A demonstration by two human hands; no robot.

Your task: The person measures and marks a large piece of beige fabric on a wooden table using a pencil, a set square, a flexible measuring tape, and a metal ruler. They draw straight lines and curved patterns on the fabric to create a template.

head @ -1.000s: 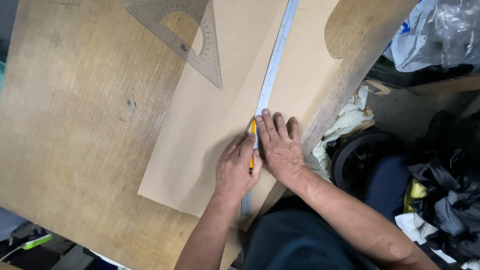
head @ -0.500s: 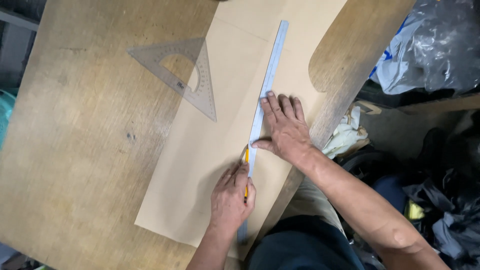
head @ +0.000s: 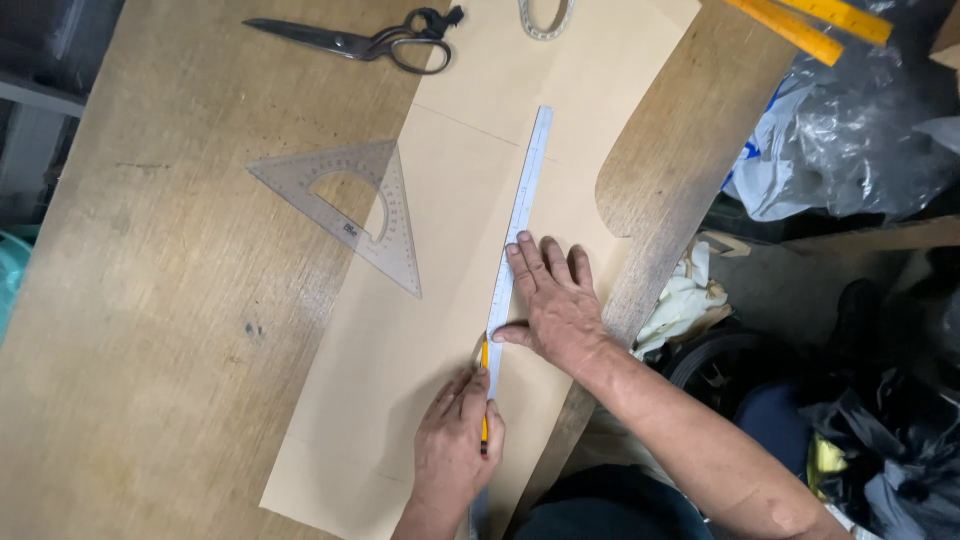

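Both hands work low on the sheet: the right hand (head: 553, 305) lies flat, fingers spread, pressing down one long metal ruler (head: 514, 262), while the left hand (head: 455, 440) is curled closed around one yellow pencil (head: 485, 392), whose tip sits against the ruler's left edge.

Largest is the wooden table (head: 150, 330), a worn, grainy board with a curved cut in its right edge. On it lies one big sheet of tan card (head: 420, 330), smooth and matte, with a faint line across it higher up. The ruler runs lengthwise along the card's right part, thin, straight and silvery.

Left of the ruler rests one clear grey plastic set square (head: 350, 210), triangular with a half-round protractor cut-out, straddling card and table. One pair of dark metal scissors (head: 350, 40) lies at the top. Two yellow rulers (head: 810, 22) poke in at the top right corner.
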